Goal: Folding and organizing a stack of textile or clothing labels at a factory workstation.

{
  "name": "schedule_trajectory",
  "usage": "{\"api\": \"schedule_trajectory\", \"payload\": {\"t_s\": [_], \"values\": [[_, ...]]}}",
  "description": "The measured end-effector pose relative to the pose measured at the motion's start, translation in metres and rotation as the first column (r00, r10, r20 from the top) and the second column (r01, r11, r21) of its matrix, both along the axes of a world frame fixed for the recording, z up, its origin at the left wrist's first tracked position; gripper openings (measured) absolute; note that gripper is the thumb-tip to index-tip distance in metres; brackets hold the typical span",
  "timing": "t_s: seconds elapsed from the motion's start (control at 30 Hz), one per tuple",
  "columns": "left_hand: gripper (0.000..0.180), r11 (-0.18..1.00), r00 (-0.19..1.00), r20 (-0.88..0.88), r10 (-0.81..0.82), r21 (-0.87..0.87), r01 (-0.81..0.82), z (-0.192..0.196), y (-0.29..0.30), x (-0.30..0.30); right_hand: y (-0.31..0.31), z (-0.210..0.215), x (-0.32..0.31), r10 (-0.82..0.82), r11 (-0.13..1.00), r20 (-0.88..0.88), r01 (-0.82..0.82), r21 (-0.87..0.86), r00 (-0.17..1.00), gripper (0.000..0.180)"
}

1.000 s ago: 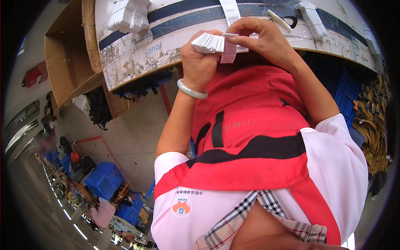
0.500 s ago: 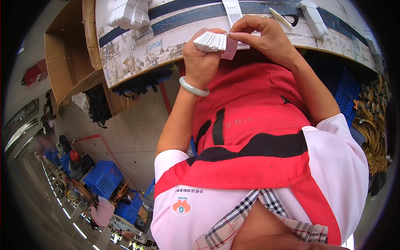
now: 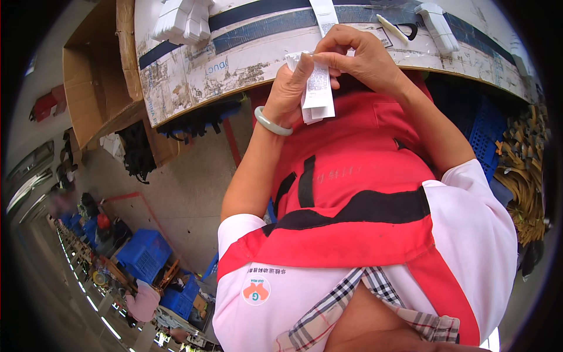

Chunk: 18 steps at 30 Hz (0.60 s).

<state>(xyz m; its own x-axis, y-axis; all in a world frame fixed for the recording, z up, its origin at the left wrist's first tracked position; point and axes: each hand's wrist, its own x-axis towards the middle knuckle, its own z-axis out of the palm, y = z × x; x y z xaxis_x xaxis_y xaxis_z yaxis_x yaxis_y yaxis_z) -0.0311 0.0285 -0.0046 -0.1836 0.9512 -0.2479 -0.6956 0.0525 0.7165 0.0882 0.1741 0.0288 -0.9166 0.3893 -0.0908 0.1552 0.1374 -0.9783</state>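
Note:
A small stack of white printed paper labels (image 3: 318, 97) hangs in front of my apron, just over the table's near edge. My left hand (image 3: 287, 88) is closed on it, with the thumb pressed over its upper end and a pale bangle around the wrist. From the other side, my right hand (image 3: 363, 58) meets the top of the stack, thumb and forefinger pinched together at the label edge. Whether a single label is between those fingertips is too small to tell. Beyond the hands, a long printed white strip (image 3: 324, 14) lies on the table.
The worn table (image 3: 246, 64) holds white bundles (image 3: 182, 23) at left and a white stack (image 3: 437, 26) at right, near a slim white tool (image 3: 393, 28). An open carton (image 3: 99, 76) stands left. Blue crates (image 3: 487, 129) and brown pieces (image 3: 522, 182) are at right.
The label stack has turned from its edges fanned upward to a printed face hanging downward. My left thumb now presses on top; the pink piece beside the stack is out of sight.

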Motion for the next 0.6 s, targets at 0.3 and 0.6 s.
{"api": "schedule_trajectory", "payload": {"t_s": [0.3,0.6], "values": [[0.02,0.985,0.985,-0.119,0.127,-0.099,-0.139,0.005,0.008,-0.002,0.053,-0.024,-0.028,-0.218,0.76,-0.221,0.308,0.572,0.95,0.012],[0.007,0.924,0.795,-0.514,0.321,-0.015,-0.383,0.017,0.014,-0.012,0.047,-0.018,-0.016,-0.202,0.88,-0.04,0.199,0.431,0.979,0.012]]}}
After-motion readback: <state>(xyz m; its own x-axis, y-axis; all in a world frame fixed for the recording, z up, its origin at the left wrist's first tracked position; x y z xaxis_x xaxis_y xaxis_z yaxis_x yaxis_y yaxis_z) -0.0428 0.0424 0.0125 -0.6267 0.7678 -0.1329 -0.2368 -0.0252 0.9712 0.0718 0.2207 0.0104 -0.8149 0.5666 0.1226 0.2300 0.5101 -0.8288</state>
